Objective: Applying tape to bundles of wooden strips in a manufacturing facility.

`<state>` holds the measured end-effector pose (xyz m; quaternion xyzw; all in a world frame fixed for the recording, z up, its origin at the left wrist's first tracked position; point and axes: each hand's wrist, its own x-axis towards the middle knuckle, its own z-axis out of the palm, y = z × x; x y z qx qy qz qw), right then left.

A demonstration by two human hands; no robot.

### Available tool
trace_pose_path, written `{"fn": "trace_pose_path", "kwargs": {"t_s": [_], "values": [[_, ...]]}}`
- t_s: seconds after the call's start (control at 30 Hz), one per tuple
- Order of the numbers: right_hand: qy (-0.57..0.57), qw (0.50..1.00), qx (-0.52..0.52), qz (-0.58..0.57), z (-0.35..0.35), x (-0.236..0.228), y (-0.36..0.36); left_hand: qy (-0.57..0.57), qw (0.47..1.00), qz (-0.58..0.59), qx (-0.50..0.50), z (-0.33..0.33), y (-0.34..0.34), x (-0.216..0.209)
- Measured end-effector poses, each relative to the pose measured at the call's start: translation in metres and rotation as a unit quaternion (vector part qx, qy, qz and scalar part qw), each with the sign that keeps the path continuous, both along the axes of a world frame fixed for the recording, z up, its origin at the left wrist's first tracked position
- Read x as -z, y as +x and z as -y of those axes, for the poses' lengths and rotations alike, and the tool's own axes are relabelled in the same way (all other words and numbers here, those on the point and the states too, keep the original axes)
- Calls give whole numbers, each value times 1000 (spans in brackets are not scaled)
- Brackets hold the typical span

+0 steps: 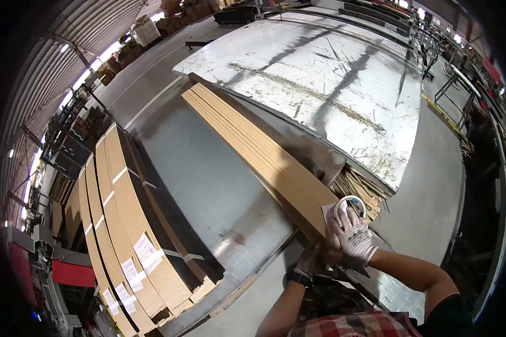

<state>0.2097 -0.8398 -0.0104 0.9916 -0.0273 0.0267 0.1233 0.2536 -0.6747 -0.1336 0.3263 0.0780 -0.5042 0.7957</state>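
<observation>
A long stack of brown cardboard strips (258,149) lies slantwise over the grey table (191,163), its near end close to my body. My right hand (351,236), in a pale work glove, is at that near end. Its fingers go through a roll of tape (349,200), and the hand rests against the stack. A white paper label (327,211) shows partly beside the glove. My left hand (308,263) is low beside the stack's near end, in shadow. Its fingers are mostly hidden, so their grip is unclear.
Several strapped bundles of cardboard strips (132,224) with paper labels stand at the left of the table. Beyond the stack is a scuffed white-topped table (320,73). Loose thin strips (357,188) stick out beneath its near corner. Metal racks (73,137) line the left.
</observation>
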Motion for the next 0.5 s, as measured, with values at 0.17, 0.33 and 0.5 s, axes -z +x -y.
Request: {"fn": "trace_pose_path", "kwargs": {"t_s": [0.17,0.33,0.5], "values": [[132,989,15,-61,-21,-56,10,19,994,106,29,-17,18,-34],[129,987,30,-91,-23,-62,11,9,998,54,29,-8,22,-43],[148,981,52,-113,-24,-62,8,111,986,-65,109,-1,23,-17]]}}
